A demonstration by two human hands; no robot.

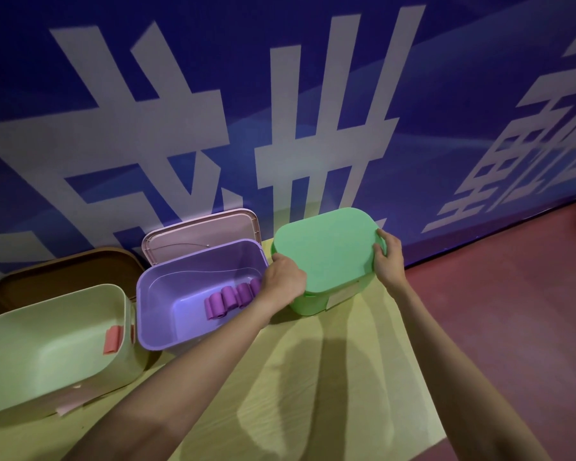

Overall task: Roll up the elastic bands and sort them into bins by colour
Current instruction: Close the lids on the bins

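At the green lid's (326,251) two short ends: left hand (285,277) and right hand (389,256), one per end, fingers curled over the rim and gripping it. Lid sits on the green bin (316,302), tilted slightly; whether it is fully seated cannot be told.

Just left of the green bin: purple bin (180,314), uncovered, its pink lid (200,236) propped upright behind it against the wall. Contents: several rolled purple bands (228,299), side by side along the near right wall.

Further left: cream bin (47,354), uncovered, a brown lid (70,271) standing behind it. Contents: one rolled pink band (111,340) against the right inner wall.

Beneath all three bins: yellow wood-grain table (313,394). Right of the table: red floor (512,311). Behind: blue wall banner (280,94) with large white characters.
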